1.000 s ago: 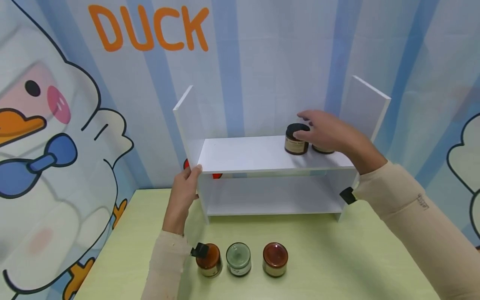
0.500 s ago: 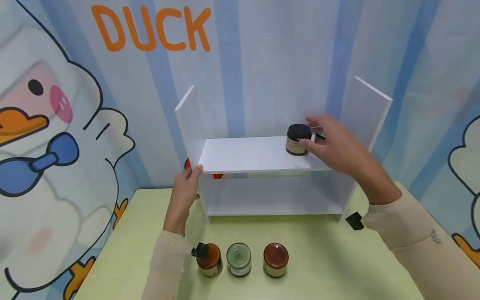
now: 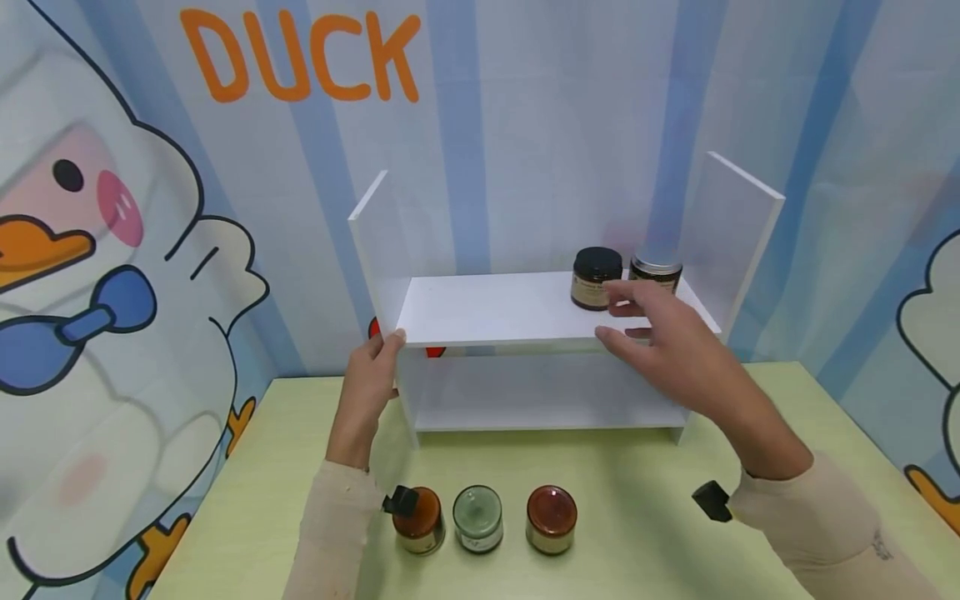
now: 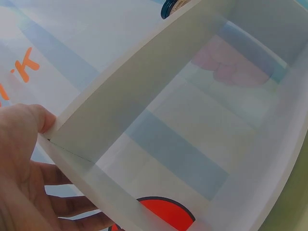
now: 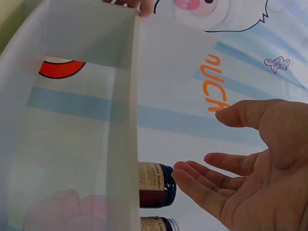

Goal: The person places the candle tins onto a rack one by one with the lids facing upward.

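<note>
A white two-tier shelf [image 3: 480,312] stands on the table. My left hand [image 3: 367,387] grips its left side, thumb at the front corner of the upper board and fingers [image 4: 72,204] round the side panel in the left wrist view. On the right part of the upper board sit two dark labelled jars: a black-lidded jar [image 3: 596,267] and, to its right, a silver-lidded jar [image 3: 656,265], partly hidden by my right hand [image 3: 671,354]. That hand holds nothing; its fingers are spread in front of the jars, and the right wrist view shows the palm [image 5: 260,187] with the thumb apart.
Near the front of the pale green table [image 3: 645,533] stand three jars in a row: an amber jar [image 3: 420,521], a green jar [image 3: 477,518] and a red-brown jar [image 3: 551,518]. A printed duck curtain [image 3: 540,108] hangs behind the shelf.
My right hand has come away from the jars, moving down and toward me, and the silver-lidded jar has come into view. My left hand keeps its grip on the shelf.
</note>
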The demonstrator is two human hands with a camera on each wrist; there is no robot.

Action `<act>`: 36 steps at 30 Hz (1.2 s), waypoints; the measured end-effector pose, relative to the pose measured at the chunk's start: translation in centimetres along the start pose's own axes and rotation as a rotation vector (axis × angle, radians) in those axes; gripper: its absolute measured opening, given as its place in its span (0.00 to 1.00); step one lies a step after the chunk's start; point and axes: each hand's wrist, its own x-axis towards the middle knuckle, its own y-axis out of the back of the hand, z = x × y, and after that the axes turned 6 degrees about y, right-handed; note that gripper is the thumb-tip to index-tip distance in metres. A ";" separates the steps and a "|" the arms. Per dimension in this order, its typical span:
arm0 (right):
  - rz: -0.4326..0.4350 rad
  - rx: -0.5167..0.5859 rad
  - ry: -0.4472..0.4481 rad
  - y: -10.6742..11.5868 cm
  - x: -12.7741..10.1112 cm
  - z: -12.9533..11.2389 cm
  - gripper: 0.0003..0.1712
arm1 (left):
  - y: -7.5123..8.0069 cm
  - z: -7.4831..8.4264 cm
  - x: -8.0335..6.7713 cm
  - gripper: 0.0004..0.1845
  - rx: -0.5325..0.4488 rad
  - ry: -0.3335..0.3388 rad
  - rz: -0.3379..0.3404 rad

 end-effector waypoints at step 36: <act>-0.480 -0.030 -0.072 -8.3 -3.9 2.1 0.34 | 0.0 0.0 -0.1 0.40 -0.007 0.005 -0.002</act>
